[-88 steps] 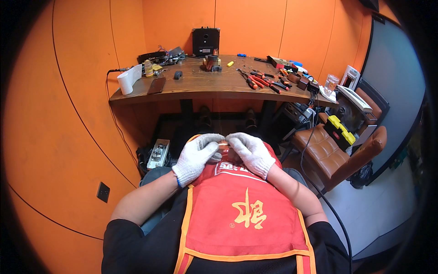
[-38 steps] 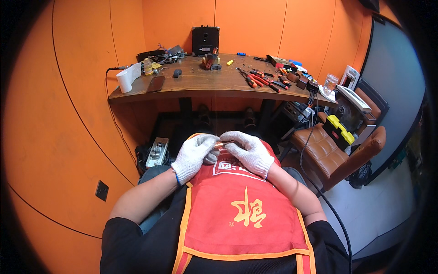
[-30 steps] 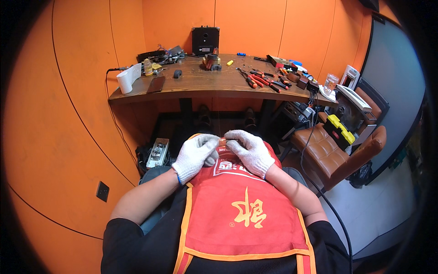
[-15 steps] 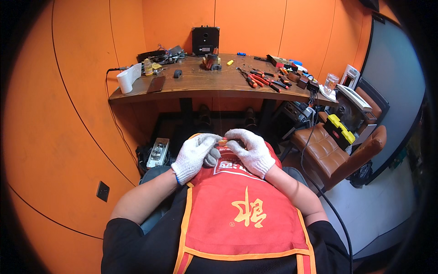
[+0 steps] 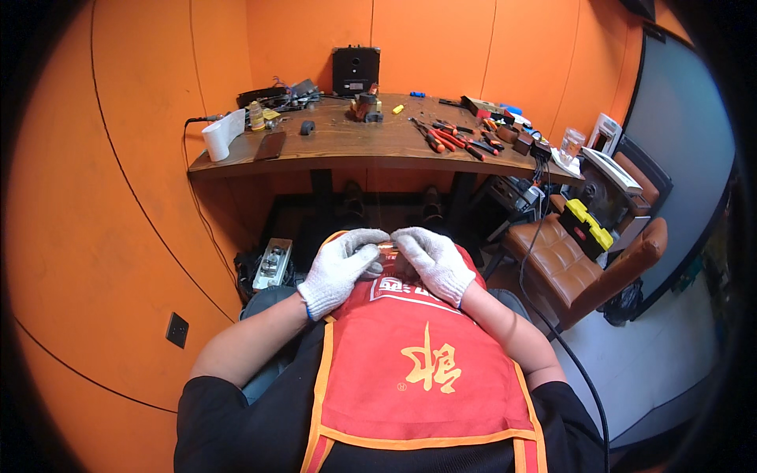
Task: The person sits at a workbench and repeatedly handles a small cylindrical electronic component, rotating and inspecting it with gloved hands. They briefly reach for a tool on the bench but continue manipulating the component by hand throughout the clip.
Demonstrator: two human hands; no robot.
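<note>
Over the red apron [image 5: 426, 378] on my lap, my two hands meet fingertip to fingertip, both in white knitted gloves with greyish palms. My left hand [image 5: 337, 270] is closed, its thumb and fingers pinched together. Just beside it, my right hand [image 5: 435, 266] is closed in a like pinch. Whatever they hold between them is too small and too covered by the gloves to name. A faint thin line rises from near the fingertips toward the table.
A wooden table [image 5: 347, 146] stands ahead, with several red-handled pliers [image 5: 445, 138], a paper roll [image 5: 215, 142], a black roll [image 5: 307, 127] and a black box [image 5: 356, 71]. To the right are a brown chair [image 5: 552, 244], a yellow-black toolbox [image 5: 585, 225] and a cable [image 5: 583, 370].
My fingertips have come closer together, and the small reddish bit seen between them before is now hidden. My right fingers have shifted slightly.
</note>
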